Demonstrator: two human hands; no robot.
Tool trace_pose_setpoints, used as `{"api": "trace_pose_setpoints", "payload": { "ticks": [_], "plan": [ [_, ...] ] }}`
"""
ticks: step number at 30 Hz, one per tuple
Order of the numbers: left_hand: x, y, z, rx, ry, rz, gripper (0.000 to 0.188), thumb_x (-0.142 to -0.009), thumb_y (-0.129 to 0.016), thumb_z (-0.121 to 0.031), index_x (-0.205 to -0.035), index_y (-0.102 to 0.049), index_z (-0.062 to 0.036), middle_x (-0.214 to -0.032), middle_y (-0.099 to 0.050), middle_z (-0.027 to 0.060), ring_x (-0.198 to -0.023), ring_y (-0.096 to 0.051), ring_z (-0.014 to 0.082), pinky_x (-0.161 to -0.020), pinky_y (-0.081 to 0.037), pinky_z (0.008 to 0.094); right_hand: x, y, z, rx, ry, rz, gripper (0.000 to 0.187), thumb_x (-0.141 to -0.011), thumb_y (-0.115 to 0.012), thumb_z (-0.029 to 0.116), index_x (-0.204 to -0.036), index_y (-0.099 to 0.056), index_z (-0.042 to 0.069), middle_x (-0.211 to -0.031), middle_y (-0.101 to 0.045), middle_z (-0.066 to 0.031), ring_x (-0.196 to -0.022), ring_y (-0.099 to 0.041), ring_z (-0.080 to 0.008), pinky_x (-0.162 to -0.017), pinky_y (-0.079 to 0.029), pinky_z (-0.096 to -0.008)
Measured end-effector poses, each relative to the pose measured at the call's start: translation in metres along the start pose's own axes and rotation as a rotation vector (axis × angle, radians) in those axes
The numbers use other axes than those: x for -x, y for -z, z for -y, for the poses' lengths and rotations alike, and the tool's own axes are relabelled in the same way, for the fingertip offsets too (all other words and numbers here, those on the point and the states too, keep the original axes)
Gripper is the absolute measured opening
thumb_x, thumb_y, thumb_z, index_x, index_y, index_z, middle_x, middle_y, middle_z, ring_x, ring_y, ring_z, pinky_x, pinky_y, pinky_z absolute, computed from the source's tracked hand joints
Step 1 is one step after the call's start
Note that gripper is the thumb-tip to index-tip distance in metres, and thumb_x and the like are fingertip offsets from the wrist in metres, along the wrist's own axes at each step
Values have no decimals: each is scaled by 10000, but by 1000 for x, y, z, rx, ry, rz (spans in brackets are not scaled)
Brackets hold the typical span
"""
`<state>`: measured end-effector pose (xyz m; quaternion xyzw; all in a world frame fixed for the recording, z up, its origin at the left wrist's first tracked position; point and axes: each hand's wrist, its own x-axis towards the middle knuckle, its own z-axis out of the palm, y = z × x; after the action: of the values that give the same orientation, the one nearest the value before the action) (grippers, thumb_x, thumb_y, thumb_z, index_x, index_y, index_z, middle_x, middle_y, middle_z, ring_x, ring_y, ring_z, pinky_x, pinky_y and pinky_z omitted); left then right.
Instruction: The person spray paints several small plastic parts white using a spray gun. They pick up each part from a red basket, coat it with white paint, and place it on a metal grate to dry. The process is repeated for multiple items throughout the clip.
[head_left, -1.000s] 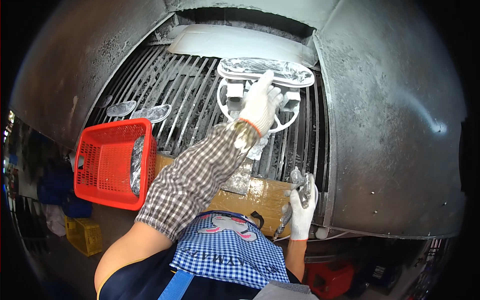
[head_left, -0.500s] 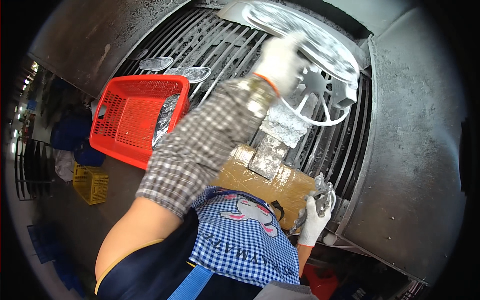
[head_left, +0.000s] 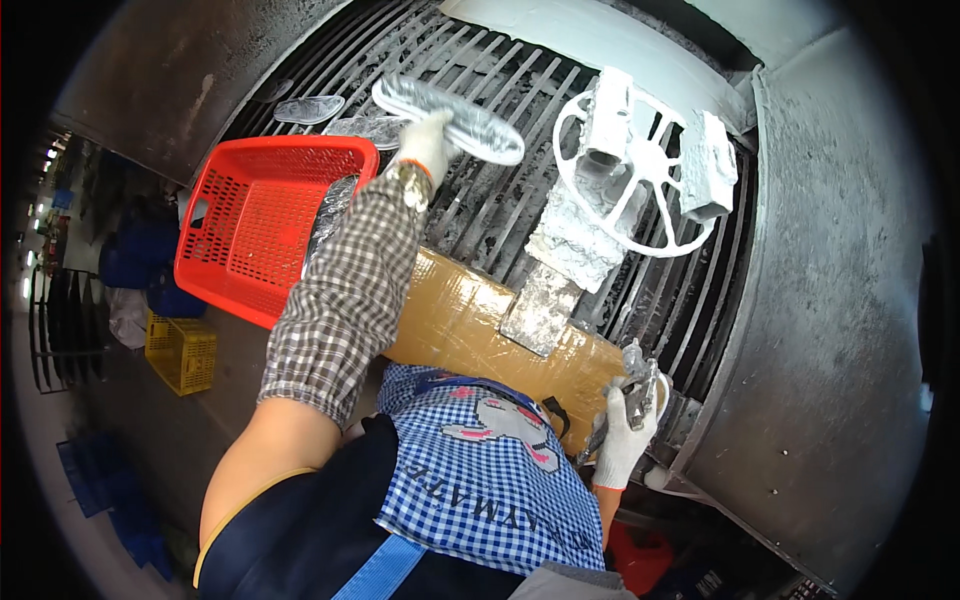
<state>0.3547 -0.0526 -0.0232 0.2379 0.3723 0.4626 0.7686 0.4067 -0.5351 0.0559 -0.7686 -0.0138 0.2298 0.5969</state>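
Note:
My left hand (head_left: 425, 145), in a white knit glove, is closed on a long shoe sole (head_left: 450, 118) with a pale rim and a silvery, smeared face. It holds the sole over the metal bars, beyond the red basket. Beside that hand two more silvery sole-shaped pieces (head_left: 308, 109) lie on the bars. At the lower right my gloved right hand (head_left: 628, 430) grips a metal spray gun (head_left: 640, 385); its fingers partly hide the handle. A white-coated spoked wheel (head_left: 650, 165) with two block-like supports stands on the bars, bare on top.
A red plastic basket (head_left: 280, 145) holds a dark, shiny piece along its right side. Taped brown cardboard (head_left: 465, 310) covers the near edge. Coated metal walls (head_left: 830, 250) flank the bars (head_left: 480, 190); a pale panel (head_left: 600, 40) stands behind. A yellow crate (head_left: 180, 355) is on the floor.
My left hand has carried the sole from above the spoked wheel leftward and nearer the red basket. The wheel is now uncovered. My right hand and the spray gun have barely moved.

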Motion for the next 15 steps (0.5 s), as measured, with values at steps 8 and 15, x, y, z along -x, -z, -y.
{"api": "trace_pose_setpoints", "payload": {
  "ticks": [8, 15],
  "plan": [
    [-11, 109, 100, -173, 273, -405, 576, -958, -736, -113, -1457, -514, 69, -1457, -597, 257, -1263, -650, 401, -1036, -568, 563, 4, -8, 11, 65, -37, 0, 205, -992, -703, 88, -1189, -669, 41, -815, -651, -3, -511, -533, -63, -439, -406, -228],
    [-32, 121, 119, 61, 131, -198, 443, -1021, -684, -182, -1409, -568, -3, -1296, -692, 199, -1172, -693, 394, -971, -585, 566, 5, -15, 9, 115, -21, 50, 188, -994, -695, 92, -1176, -677, 48, -867, -698, -26, -514, -536, -69, -454, -415, -232]
  ]
}}
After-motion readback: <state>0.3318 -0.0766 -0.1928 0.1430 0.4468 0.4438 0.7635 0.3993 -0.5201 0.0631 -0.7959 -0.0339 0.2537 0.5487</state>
